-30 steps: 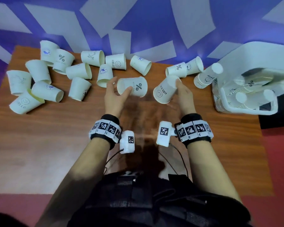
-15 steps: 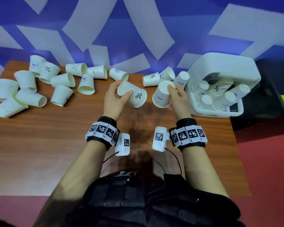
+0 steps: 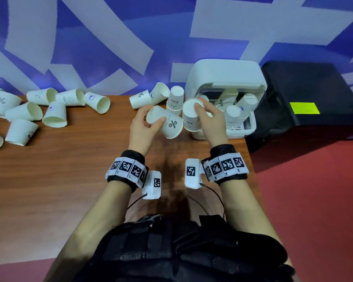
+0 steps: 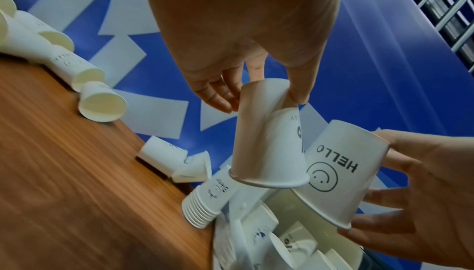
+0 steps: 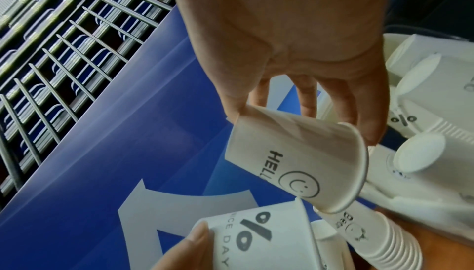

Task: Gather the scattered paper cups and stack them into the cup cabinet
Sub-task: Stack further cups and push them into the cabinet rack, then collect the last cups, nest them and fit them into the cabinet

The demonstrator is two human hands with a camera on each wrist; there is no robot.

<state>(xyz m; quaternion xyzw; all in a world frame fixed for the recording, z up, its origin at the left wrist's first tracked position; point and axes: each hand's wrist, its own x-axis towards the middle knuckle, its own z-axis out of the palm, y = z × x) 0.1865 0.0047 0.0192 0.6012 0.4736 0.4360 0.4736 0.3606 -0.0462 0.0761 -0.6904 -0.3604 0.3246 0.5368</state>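
My left hand (image 3: 146, 124) pinches the base of a white "%" paper cup (image 3: 167, 124) (image 4: 266, 148) (image 5: 259, 238), held mouth-down above the table. My right hand (image 3: 209, 119) grips the base of a "HELLO" smiley cup (image 3: 191, 117) (image 4: 341, 175) (image 5: 300, 159), also mouth-down, right beside the first. Both cups hang close to the white cup cabinet (image 3: 224, 76), whose open front shows stacks of cups (image 3: 232, 112). A nested stack (image 3: 174, 102) (image 4: 207, 201) (image 5: 372, 240) stands upside down beside the cabinet. Several loose cups (image 3: 54, 115) lie scattered on the left.
The wooden table (image 3: 59, 180) ends just right of the cabinet. A black box (image 3: 314, 94) with a yellow label stands to the right on the red floor. Two cups (image 3: 149, 96) lie by the back edge near the stack.
Both hands have carried their cups to the right, from the table's middle to just in front of the cabinet. The two cups have come closer together.
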